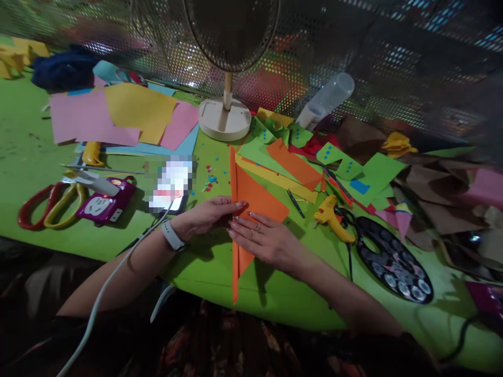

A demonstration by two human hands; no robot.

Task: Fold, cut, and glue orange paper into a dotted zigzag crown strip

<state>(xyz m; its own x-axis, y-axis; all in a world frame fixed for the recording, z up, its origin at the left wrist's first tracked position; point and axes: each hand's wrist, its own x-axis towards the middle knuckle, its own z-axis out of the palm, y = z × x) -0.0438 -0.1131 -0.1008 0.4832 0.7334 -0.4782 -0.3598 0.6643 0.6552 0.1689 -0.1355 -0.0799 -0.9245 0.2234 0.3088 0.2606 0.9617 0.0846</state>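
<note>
A folded orange paper (255, 199) lies on the green table (212, 267), shaped like a long triangle with a sharp crease down its left side. My left hand (208, 214), with a white watch on the wrist, rests flat on the paper's left edge, fingers stretched out. My right hand (263, 238) lies flat across the paper's middle, fingers extended and pressing it down. The fingertips of both hands nearly meet over the paper.
A yellow glue gun (332, 217) and a dark paint palette (393, 262) lie to the right. Scissors (58, 201), a purple power strip (106, 201) and a phone (171, 183) are on the left. A fan base (223, 118) stands behind, amid coloured paper sheets (118, 112) and scraps (353, 167).
</note>
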